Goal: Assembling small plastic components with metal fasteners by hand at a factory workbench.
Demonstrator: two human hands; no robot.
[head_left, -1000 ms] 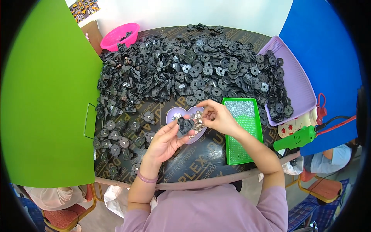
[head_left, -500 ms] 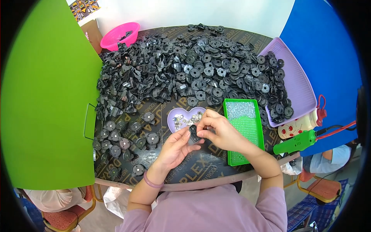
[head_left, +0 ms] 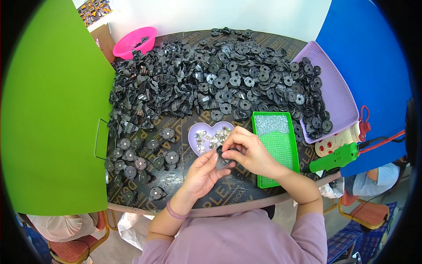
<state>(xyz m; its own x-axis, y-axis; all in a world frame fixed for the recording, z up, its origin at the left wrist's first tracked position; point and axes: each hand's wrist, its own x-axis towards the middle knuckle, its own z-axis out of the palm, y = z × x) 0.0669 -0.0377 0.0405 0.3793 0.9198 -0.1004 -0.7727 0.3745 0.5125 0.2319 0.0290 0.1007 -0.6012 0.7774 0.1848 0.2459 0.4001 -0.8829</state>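
Close to the front of the table, my left hand (head_left: 203, 174) is closed on a small black plastic part (head_left: 223, 161), tilted between thumb and fingers. My right hand (head_left: 247, 149) pinches at the upper end of that same part; its fingertips hide whatever they hold there. Just beyond my hands lies a purple heart-shaped dish (head_left: 192, 140) with many small round metal pieces (head_left: 216, 138). To the right of my right hand is a green tray (head_left: 295, 152) with a heap of tiny silvery pieces (head_left: 272, 124) at its far end.
Black angular parts (head_left: 149, 83) and black round discs (head_left: 246, 83) are heaped across the back. Assembled round parts (head_left: 171, 157) lie at left. A pink basket (head_left: 132, 40) stands far left. A purple basket (head_left: 338, 97), a bottle (head_left: 336, 141) and a green electric screwdriver (head_left: 335, 157) are at right.
The whole view has shifted slightly. Both hands stay together on the black part, which is turned a little, with the right fingertips now closer over its upper end.
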